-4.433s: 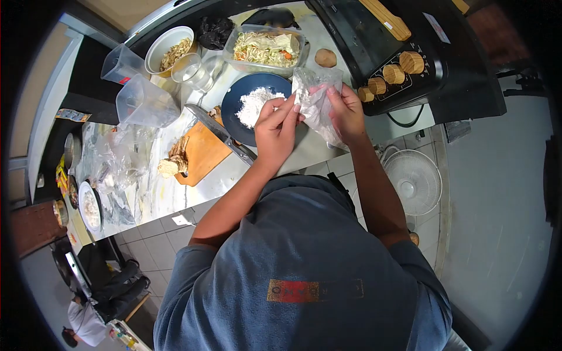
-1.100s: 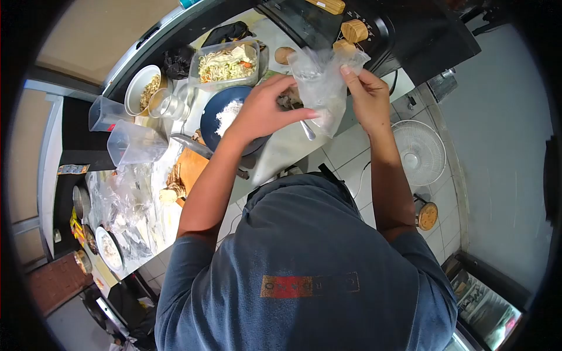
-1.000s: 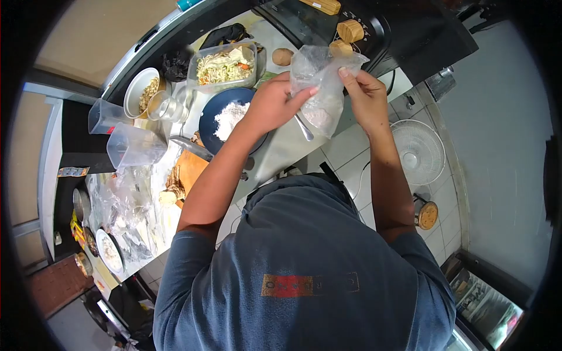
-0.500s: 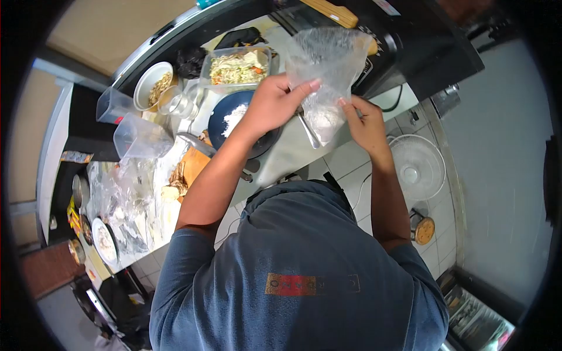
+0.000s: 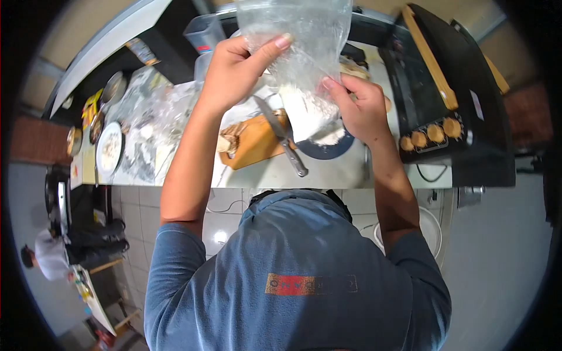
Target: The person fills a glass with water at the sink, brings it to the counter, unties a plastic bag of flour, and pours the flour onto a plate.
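Note:
A clear plastic bag with white powder in its lower end is stretched between my two hands. My left hand pinches its left side, thumb on top. Lower on the right side, my right hand grips it between thumb and fingers. Below the bag sits a dark blue plate with more white powder on it, partly hidden by the bag. A knife lies across a wooden cutting board just left of the plate, beside brown sliced pieces.
A black oven with wooden knobs stands at the right. Crumpled clear plastic and a white plate are on the counter at the left. Behind my left hand is a clear plastic container. Another person is far left.
My view has turned, so the counter now runs level. Both hands, still holding the bag, have moved left in view. The powder end now hangs over the plate's left part.

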The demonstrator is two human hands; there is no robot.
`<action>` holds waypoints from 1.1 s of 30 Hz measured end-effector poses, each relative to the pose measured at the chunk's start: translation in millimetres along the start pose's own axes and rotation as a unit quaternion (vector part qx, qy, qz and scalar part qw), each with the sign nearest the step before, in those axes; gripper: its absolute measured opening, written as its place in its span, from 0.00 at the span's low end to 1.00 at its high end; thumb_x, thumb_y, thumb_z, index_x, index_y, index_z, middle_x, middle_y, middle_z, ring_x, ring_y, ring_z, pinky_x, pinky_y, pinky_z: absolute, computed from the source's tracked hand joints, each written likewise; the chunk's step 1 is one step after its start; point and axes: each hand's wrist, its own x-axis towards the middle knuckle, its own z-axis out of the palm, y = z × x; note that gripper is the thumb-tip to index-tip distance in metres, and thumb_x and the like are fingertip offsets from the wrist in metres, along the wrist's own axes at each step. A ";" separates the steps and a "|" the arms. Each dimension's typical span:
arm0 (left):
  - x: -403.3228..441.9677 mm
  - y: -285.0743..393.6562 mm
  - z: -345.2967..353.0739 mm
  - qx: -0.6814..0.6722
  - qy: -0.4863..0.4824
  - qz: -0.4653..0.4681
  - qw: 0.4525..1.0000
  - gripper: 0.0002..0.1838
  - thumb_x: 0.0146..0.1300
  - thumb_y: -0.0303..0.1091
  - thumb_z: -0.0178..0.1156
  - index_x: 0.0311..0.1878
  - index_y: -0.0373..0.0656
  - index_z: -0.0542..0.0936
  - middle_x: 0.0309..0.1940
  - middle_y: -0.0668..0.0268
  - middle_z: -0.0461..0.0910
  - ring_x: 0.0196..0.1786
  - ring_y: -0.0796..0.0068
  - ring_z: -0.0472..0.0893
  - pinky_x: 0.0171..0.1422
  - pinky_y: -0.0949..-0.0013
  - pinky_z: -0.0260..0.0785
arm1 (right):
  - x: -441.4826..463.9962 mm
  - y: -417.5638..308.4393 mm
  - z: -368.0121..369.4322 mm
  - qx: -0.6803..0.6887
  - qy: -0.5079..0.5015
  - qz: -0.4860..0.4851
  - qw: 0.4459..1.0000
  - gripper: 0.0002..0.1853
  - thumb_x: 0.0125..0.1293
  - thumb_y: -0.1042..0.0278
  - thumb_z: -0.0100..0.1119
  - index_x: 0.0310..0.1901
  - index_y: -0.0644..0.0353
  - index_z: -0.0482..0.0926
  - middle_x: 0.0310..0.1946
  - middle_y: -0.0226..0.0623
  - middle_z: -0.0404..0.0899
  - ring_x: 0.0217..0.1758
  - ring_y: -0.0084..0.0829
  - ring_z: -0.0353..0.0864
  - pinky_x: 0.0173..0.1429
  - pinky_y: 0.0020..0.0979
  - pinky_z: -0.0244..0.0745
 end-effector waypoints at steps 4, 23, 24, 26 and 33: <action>-21.7 -7.4 -58.3 -0.022 0.029 0.003 0.999 0.14 0.65 0.37 0.67 0.46 0.36 0.85 0.40 0.68 0.86 0.42 0.83 0.79 0.47 0.75 0.72 | 42.5 -13.5 56.4 0.008 -0.110 0.028 0.993 0.10 0.70 0.69 0.59 0.42 0.67 0.85 0.32 0.34 0.86 0.34 0.17 0.79 0.41 0.22 0.75; 21.7 -34.0 -270.9 0.183 0.127 -0.075 0.972 0.17 0.66 0.43 0.64 0.47 0.37 0.85 0.36 0.67 0.86 0.36 0.77 0.83 0.44 0.72 0.73 | 80.8 21.7 127.2 0.078 -0.104 0.038 0.991 0.21 0.65 0.68 0.66 0.58 0.61 0.76 0.49 0.36 0.84 0.51 0.25 0.82 0.54 0.27 0.73; 26.6 -43.2 -278.7 0.181 0.125 -0.074 0.973 0.17 0.66 0.43 0.64 0.47 0.37 0.85 0.36 0.67 0.86 0.36 0.77 0.83 0.44 0.72 0.73 | 77.5 27.3 121.0 0.099 -0.090 0.056 0.989 0.20 0.64 0.66 0.67 0.57 0.61 0.77 0.48 0.36 0.84 0.50 0.25 0.82 0.53 0.27 0.74; 33.8 -68.2 -297.5 0.154 0.095 -0.075 0.981 0.17 0.67 0.43 0.64 0.46 0.35 0.84 0.36 0.66 0.85 0.37 0.76 0.82 0.46 0.72 0.72 | 71.5 33.4 106.6 0.090 -0.088 0.065 0.990 0.19 0.66 0.74 0.63 0.58 0.63 0.75 0.49 0.36 0.83 0.51 0.22 0.80 0.56 0.24 0.73; 35.0 -145.4 -310.7 0.132 0.070 -0.118 0.982 0.19 0.69 0.45 0.61 0.45 0.36 0.84 0.38 0.65 0.84 0.40 0.76 0.80 0.50 0.71 0.71 | 54.3 44.2 70.7 0.125 -0.018 0.128 0.984 0.18 0.66 0.71 0.64 0.57 0.63 0.77 0.46 0.35 0.84 0.47 0.21 0.80 0.53 0.24 0.73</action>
